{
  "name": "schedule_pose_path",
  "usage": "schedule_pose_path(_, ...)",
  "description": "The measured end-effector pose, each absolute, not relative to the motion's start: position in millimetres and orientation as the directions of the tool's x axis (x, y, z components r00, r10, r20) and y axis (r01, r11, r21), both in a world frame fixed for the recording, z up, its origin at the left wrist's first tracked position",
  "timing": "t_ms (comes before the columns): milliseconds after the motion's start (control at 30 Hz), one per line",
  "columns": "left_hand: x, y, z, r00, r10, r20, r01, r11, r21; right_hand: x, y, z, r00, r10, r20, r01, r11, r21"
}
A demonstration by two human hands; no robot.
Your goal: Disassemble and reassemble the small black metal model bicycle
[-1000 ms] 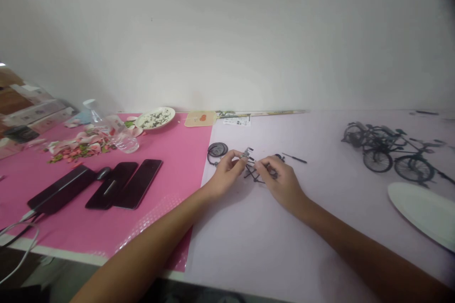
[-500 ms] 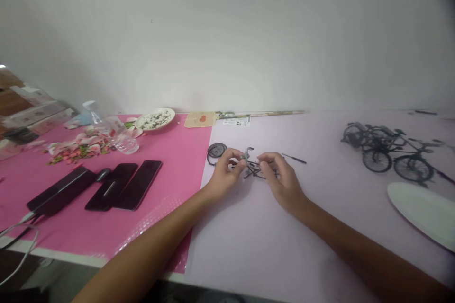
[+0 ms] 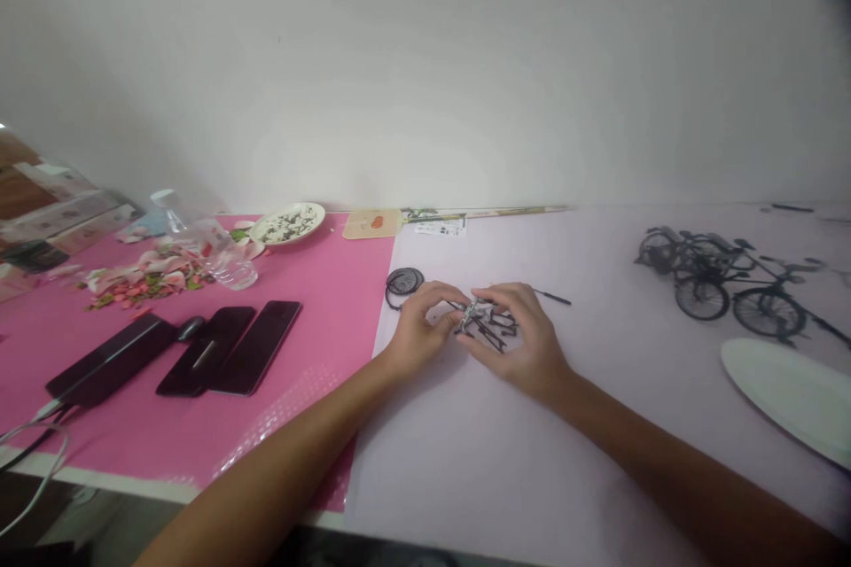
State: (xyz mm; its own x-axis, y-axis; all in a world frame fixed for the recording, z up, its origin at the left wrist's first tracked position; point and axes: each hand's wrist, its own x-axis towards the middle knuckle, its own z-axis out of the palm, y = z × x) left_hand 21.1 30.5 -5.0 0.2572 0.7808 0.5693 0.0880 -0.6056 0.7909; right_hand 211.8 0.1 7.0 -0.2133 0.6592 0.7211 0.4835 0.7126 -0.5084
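Both forearms reach in from the near edge over the pale table [image 3: 465, 461]. The left hand [image 3: 422, 330] and right hand [image 3: 525, 344] meet at the middle, fingers curled in, pinching a small dark model bicycle frame [image 3: 484, 325] between them, just above the tabletop (it may be resting on it; the view is too blurred to tell). Left of the hands, dark phones [image 3: 256, 345] lie on the pink mat [image 3: 319, 283]. Just beyond the left hand lie loose black wheels [image 3: 403, 281], and beyond the right a thin tool [image 3: 551, 296]. Farther right stand finished model bicycles [image 3: 724, 283].
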Motion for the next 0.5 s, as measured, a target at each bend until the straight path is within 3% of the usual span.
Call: schedule_pose_path(500,22.0,30.6,-6.4,0.234,0.793,0.562,0.057,-0.588,0.807,210.9,-0.2,8.0,-0.222,0.614,0.758,0.476,0.746,-0.465)
